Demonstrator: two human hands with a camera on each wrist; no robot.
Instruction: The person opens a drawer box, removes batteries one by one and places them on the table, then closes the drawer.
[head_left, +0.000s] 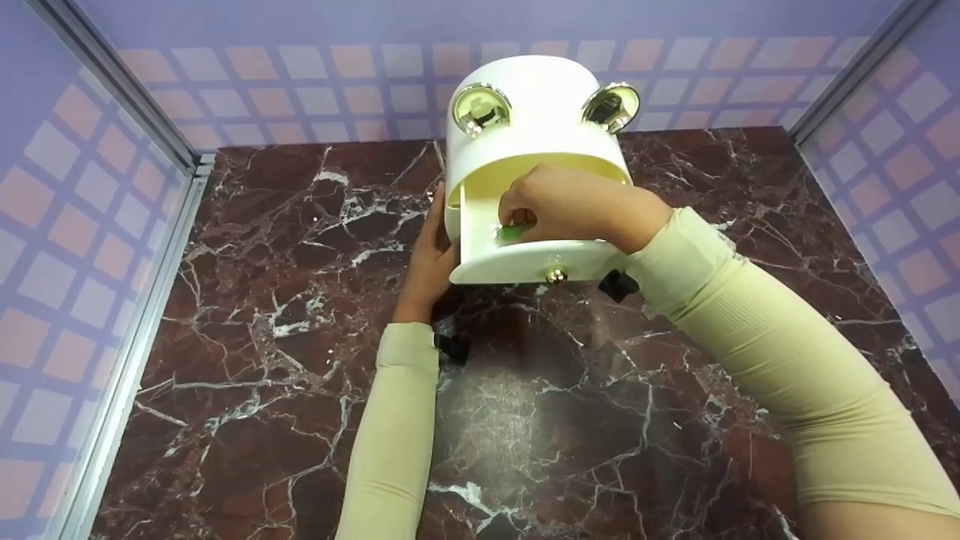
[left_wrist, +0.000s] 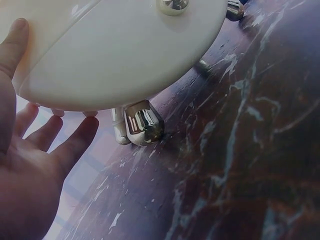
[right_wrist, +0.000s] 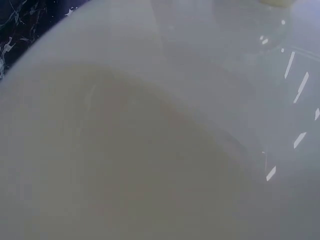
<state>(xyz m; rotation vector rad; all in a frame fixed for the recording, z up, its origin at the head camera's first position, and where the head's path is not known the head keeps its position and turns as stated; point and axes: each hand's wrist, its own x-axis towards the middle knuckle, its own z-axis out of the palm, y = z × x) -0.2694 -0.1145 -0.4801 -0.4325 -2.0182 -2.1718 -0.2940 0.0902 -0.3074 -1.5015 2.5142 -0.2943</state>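
Observation:
A glossy white box (head_left: pixel 536 97) with two round gold eye-like knobs on top stands at the back of the marble-patterned table. Its drawer (head_left: pixel 540 261) is pulled out toward me. Over the drawer is my right hand (head_left: pixel 559 202), reaching in and pinching a small green object (head_left: pixel 513 231) whose kind I cannot tell. My left hand (head_left: pixel 431 262) lies along the box's left side. In the left wrist view, the thumb and fingertips of that hand (left_wrist: pixel 30 165) touch the white shell. The right wrist view holds mostly a blurred white surface (right_wrist: pixel 125 150), with no hand visible.
A gold knob (head_left: pixel 556 275) sits on the drawer front. Shiny metal feet (left_wrist: pixel 144 122) hold the box off the table (head_left: pixel 300 420). Tiled panels (head_left: pixel 64 172) enclose the back and both sides. Each wrist carries a black camera (head_left: pixel 453 346).

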